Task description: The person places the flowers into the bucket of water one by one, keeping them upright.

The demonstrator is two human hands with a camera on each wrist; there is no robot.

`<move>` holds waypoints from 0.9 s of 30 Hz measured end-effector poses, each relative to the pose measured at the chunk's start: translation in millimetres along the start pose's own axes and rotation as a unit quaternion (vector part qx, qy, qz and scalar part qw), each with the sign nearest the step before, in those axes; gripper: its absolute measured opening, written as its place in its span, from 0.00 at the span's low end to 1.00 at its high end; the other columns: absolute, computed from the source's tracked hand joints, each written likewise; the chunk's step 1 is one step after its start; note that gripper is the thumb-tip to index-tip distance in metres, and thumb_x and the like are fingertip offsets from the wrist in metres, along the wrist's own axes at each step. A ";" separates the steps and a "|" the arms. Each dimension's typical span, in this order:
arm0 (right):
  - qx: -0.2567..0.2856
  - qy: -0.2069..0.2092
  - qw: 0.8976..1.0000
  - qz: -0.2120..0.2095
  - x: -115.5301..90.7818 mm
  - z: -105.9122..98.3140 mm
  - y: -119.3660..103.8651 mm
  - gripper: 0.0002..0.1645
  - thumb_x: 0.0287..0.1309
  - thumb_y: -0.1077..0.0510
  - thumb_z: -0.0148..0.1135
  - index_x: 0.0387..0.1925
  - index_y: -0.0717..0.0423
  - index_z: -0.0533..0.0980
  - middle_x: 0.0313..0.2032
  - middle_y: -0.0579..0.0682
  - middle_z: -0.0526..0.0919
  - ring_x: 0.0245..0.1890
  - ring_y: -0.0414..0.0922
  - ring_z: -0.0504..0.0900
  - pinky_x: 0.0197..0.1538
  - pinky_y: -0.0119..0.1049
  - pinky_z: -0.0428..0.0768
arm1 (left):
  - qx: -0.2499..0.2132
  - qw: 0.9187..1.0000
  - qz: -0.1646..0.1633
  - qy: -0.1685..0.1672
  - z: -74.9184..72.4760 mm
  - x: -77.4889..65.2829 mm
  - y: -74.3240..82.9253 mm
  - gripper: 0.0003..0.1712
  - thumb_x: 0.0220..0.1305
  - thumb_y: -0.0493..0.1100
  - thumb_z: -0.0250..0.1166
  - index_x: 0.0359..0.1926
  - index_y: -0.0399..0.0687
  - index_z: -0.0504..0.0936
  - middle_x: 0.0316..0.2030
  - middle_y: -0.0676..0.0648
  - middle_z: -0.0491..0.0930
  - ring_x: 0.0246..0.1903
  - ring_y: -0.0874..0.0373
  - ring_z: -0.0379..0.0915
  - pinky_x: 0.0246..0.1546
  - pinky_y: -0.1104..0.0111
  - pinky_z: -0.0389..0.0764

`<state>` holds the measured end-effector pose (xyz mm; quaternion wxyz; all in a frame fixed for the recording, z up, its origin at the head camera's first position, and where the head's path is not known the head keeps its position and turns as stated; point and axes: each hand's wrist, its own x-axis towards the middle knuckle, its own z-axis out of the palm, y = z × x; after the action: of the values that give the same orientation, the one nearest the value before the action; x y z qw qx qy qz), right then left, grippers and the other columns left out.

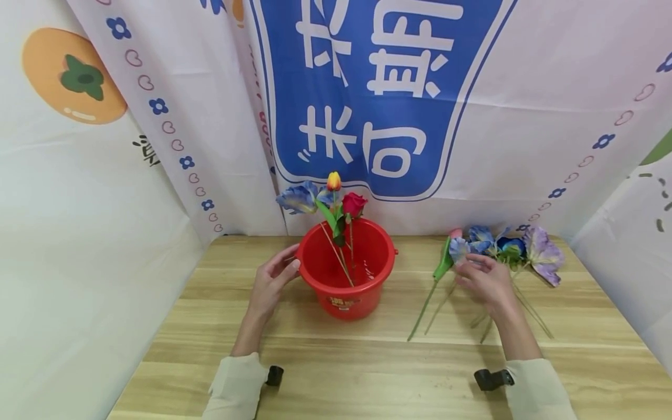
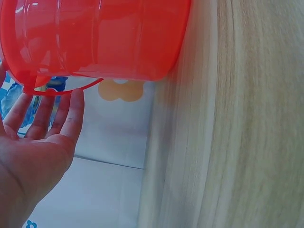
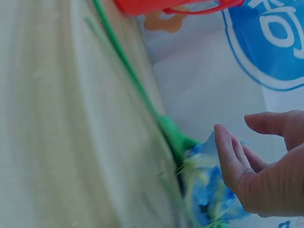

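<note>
A red plastic bucket (image 1: 362, 306) stands on the table, holding a blue flower (image 1: 298, 197), a yellow-orange tulip (image 1: 333, 181) and a red rose (image 1: 354, 204). My left hand (image 1: 270, 286) touches the bucket's left rim; its extended fingers (image 2: 73, 118) reach to the thin handle (image 2: 90, 85). Over the flowers lying at the right hovers my right hand (image 1: 485, 283), fingers loosely bent and thumb apart, holding nothing. Beneath and beside it lie a pink tulip (image 1: 455, 233), blue flowers (image 1: 480, 238), a dark-blue bloom (image 1: 511, 246) and a purple flower (image 1: 544, 256).
Stems spread toward the front of the wooden table (image 1: 367, 373). Behind it hangs a printed cloth (image 1: 525, 146) with a blue panel and white characters; more pale cloth (image 1: 79, 233) closes off the left side.
</note>
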<state>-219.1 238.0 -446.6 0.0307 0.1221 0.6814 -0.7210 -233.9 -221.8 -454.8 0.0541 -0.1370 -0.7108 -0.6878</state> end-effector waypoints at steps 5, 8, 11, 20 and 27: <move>0.001 -0.010 1.000 0.012 2.9 -7.0 11.6 0.44 0.74 0.65 0.62 0.81 0.73 0.52 0.43 0.43 0.84 0.39 0.33 0.89 0.56 0.33 0.90 | 0.001 1.000 0.000 0.001 0.2 -0.4 -0.8 0.28 0.79 0.39 0.62 0.75 0.37 0.73 0.67 0.34 0.78 0.58 0.64 0.82 0.56 0.70 0.89; -0.018 -0.022 0.999 0.017 5.0 -9.9 16.0 0.44 0.75 0.63 0.61 0.81 0.74 0.52 0.42 0.43 0.87 0.40 0.34 0.90 0.55 0.33 0.90 | -0.001 1.000 0.002 -0.001 0.2 -0.4 -0.8 0.28 0.79 0.38 0.62 0.75 0.36 0.73 0.67 0.32 0.77 0.58 0.64 0.82 0.56 0.70 0.89; -0.042 -0.043 0.998 0.034 6.3 -12.1 20.0 0.43 0.78 0.60 0.60 0.81 0.73 0.52 0.50 0.55 0.89 0.45 0.35 0.90 0.58 0.35 0.90 | 0.000 1.000 0.005 -0.003 0.2 -0.3 -0.2 0.27 0.79 0.38 0.62 0.75 0.37 0.73 0.68 0.31 0.76 0.58 0.64 0.82 0.56 0.70 0.89; -0.050 -0.059 0.995 0.065 8.6 -15.9 30.3 0.41 0.80 0.60 0.57 0.81 0.74 0.52 0.73 0.73 0.71 0.49 0.36 0.89 0.60 0.38 0.89 | 0.010 1.000 0.003 -0.006 0.5 0.3 -0.2 0.28 0.80 0.39 0.62 0.75 0.38 0.73 0.69 0.31 0.75 0.58 0.65 0.82 0.56 0.71 0.88; -0.030 -0.072 0.994 0.073 10.3 -13.9 34.3 0.41 0.81 0.62 0.54 0.81 0.77 0.49 0.71 0.74 0.72 0.51 0.41 0.91 0.59 0.41 0.90 | 0.007 1.000 0.010 -0.008 0.4 0.6 -0.6 0.28 0.80 0.39 0.62 0.75 0.37 0.73 0.69 0.30 0.75 0.58 0.64 0.82 0.56 0.71 0.88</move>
<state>-220.0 250.7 -482.9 0.1357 0.1189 0.6877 -0.7032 -234.6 -221.3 -455.2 0.0563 -0.1489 -0.7148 -0.6810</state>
